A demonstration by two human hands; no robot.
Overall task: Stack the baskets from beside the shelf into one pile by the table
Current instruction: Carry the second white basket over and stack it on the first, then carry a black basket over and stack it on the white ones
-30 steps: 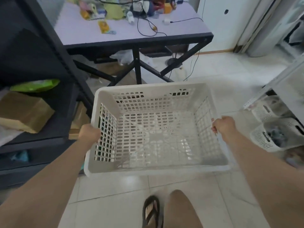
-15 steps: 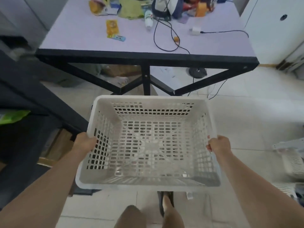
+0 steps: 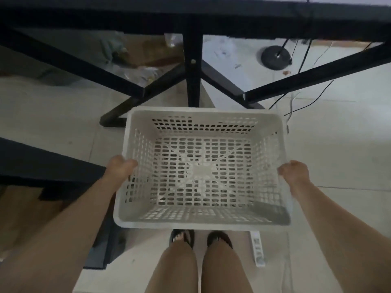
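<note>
Round black metal stand base (image 3: 275, 57) on pale tiled floor (image 3: 338, 127) | thin black cables (image 3: 304, 58) trailing beside it | white power strip (image 3: 257, 248) well nearer the camera

The table (image 3: 190, 20) shows only its dark front rail and legs — its top runs off the upper edge. The basket (image 3: 203, 223) hides the floor under it and the fingers of both hands below its rim. The clutter (image 3: 135, 58) beneath the table is too blurred to identify.
</note>
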